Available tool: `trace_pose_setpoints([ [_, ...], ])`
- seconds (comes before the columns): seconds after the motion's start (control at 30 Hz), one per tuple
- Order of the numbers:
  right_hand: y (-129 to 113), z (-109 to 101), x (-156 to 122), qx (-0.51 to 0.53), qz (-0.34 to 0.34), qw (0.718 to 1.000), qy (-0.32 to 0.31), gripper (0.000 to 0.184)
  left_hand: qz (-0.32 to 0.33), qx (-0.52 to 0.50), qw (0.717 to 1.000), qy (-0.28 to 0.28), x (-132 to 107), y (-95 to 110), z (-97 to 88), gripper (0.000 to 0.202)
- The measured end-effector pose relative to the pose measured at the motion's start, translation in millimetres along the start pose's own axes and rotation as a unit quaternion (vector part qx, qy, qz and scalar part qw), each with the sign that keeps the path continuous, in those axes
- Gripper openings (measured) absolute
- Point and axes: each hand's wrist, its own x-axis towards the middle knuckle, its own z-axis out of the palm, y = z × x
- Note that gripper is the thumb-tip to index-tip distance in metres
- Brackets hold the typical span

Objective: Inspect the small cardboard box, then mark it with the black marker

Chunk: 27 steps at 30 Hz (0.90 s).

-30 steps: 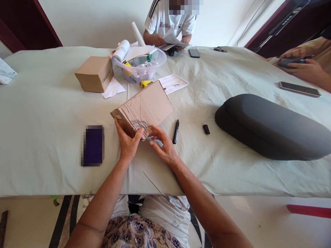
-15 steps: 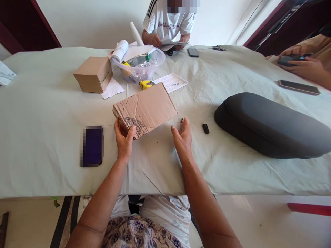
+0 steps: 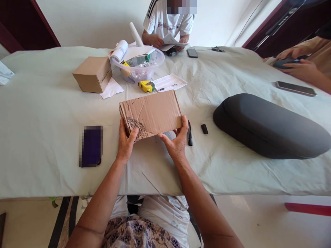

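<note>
A brown cardboard box [image 3: 155, 113] is held tilted over the cloth, with dark scribbled lines at its near left corner. My left hand [image 3: 126, 143] grips that corner, thumb on the scribbled face and fingers around the left side. At the near right corner, my right hand [image 3: 176, 143] closes on the box, its thumb at the lower edge and a finger against the right side. A black marker [image 3: 190, 133] lies just right of my right hand. Its apparent black cap [image 3: 204, 129] rests a little farther right.
A long dark grey padded case [image 3: 269, 125] fills the right side. Beyond the box are a yellow tape measure [image 3: 146, 86], a paper sheet [image 3: 169, 82], a plastic basin [image 3: 155, 65] and another carton [image 3: 90, 74]. A purple item [image 3: 91, 146] lies left. Two people sit around the table.
My right hand has moved left onto the box's right corner, and the marker now lies uncovered on the cloth. The box has shifted slightly right and toward me, turning more level.
</note>
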Motion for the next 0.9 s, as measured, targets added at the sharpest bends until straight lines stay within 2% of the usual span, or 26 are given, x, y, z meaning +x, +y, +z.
trace_pose_setpoints([
  [0.1, -2, 0, -1, -0.014, 0.020, 1.000, 0.000, 0.106, -0.005, 0.011, 1.000, -0.018, -1, -2, -2.0, 0.108],
  [0.17, -3, 0, -2, -0.015, 0.030, 0.999, 0.003, 0.102, 0.018, 0.025, 0.999, -0.034, -1, -4, -1.9, 0.116],
  [0.27, -3, 1, -4, -0.007, 0.035, 0.999, 0.004, 0.101, 0.061, 0.067, 0.995, -0.031, -3, -7, 1.0, 0.110],
  [0.37, -2, 3, -6, -0.016, 0.026, 1.000, 0.003, 0.113, 0.100, 0.101, 0.990, -0.013, -7, -12, 6.2, 0.104],
  [0.53, -3, 5, -8, -0.053, 0.020, 0.998, -0.009, 0.129, 0.158, 0.159, 0.974, 0.022, -12, -21, 13.8, 0.108],
  [0.73, -11, 9, -12, -0.045, 0.034, 0.998, -0.005, 0.120, 0.141, 0.150, 0.976, 0.067, -13, -23, 16.2, 0.113],
  [0.9, -13, 8, -9, -0.004, 0.060, 0.998, 0.034, 0.100, 0.105, 0.097, 0.988, 0.059, -11, -12, 13.8, 0.106],
])
